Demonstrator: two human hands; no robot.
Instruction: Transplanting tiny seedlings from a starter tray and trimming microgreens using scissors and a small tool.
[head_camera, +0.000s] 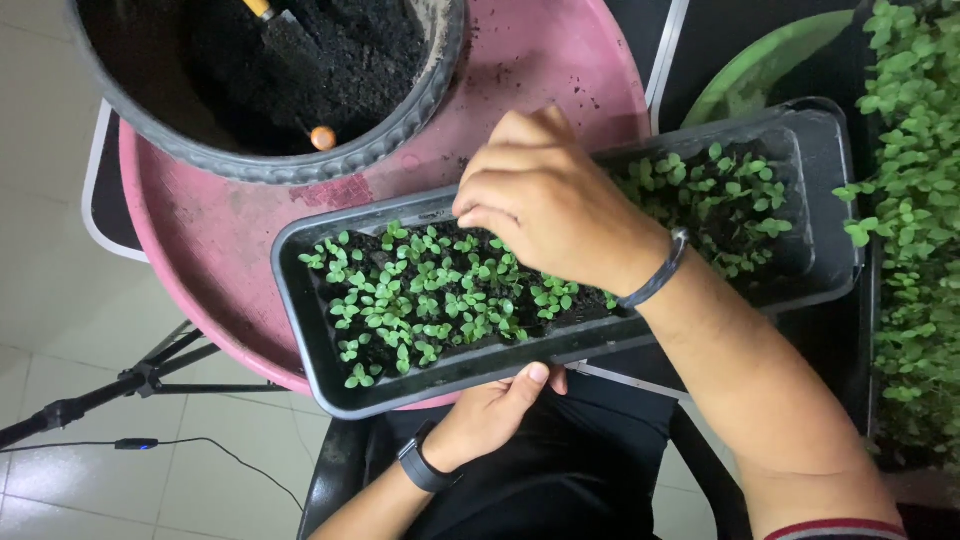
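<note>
A long dark plastic seedling tray (312, 352) full of small green sprouts (420, 295) in soil lies slantwise across a pink round tub (210, 250). My right hand (545, 200) reaches over the tray's middle, fingers curled down among the sprouts near its far rim; what the fingertips pinch is hidden. A dark band circles that wrist. My left hand (490, 410), wearing a dark watch, grips the tray's near rim from below with the thumb on the edge.
A grey pot (400, 120) of black soil with a trowel (285, 35) and a small orange ball (322, 138) sits at the top left. More sprouts (915, 200) fill the right edge, beside a green bowl (770, 60). A tripod (130, 385) stands on the tiled floor.
</note>
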